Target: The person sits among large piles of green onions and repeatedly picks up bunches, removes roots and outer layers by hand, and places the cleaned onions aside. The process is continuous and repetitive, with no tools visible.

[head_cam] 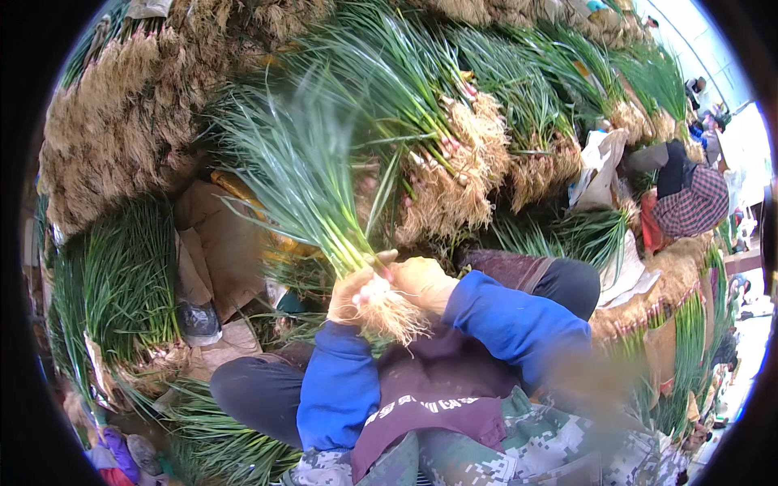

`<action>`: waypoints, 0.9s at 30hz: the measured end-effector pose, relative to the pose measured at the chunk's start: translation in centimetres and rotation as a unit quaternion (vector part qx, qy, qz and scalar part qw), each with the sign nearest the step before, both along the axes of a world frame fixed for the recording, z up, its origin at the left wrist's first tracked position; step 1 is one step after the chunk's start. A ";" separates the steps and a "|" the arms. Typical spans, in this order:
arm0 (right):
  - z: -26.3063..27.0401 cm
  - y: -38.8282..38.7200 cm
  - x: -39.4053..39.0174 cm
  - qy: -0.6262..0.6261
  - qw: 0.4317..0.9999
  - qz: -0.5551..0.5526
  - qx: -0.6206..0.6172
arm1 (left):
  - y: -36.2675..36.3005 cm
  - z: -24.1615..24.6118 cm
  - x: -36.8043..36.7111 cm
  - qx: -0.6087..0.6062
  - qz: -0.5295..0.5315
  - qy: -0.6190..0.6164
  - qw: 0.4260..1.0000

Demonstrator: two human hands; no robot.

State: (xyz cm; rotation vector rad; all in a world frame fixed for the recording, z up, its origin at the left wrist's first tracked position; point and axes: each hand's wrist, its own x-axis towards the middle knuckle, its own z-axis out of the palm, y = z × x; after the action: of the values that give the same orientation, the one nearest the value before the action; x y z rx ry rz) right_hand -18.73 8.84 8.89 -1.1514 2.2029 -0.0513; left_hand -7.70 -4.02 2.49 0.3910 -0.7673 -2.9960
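A bunch of green garlic (340,237) is held in front of my chest, its leaves fanning up and to the left. My left hand (347,297) wraps around the lower stems just above the pinkish-white bulbs (372,290). Pale, stringy roots (398,316) hang from the bulbs towards my lap. Against the right side of the same bunch, my right hand (420,282) is curled at the stem bases; its fingertips are partly hidden. Beyond my hands lies a larger pile of green garlic (450,146) with its roots facing right.
Tall stacks of rooted bundles (121,121) rise at the upper left. More green garlic (121,273) stands at the left, beside brown sheeting (222,243). White sacking (598,164) lies at the right, near a person in a checked garment (693,200). My bent knees (568,285) flank the work.
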 end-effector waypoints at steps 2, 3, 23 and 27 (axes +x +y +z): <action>-2.0 0.7 -1.2 -0.021 0.996 -0.033 0.081 | 0.4 0.3 0.2 0.033 0.016 -0.034 0.999; -4.0 1.6 -3.1 -0.027 0.990 -0.044 0.129 | 1.3 0.7 0.0 0.053 0.074 -0.038 0.995; -11.9 -2.5 -4.7 -0.609 0.320 -0.599 -0.409 | 1.7 5.8 1.7 0.138 0.026 0.074 0.987; -12.7 -0.8 -4.8 -0.180 0.966 0.127 -0.136 | 0.5 6.4 0.8 0.042 0.109 0.031 0.993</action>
State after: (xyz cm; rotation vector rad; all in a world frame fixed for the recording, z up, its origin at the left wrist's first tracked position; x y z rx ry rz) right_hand -23.52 8.01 -3.83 -1.4398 1.7522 -0.4302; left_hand -6.91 -3.55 8.88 0.3567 -0.5545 -2.8277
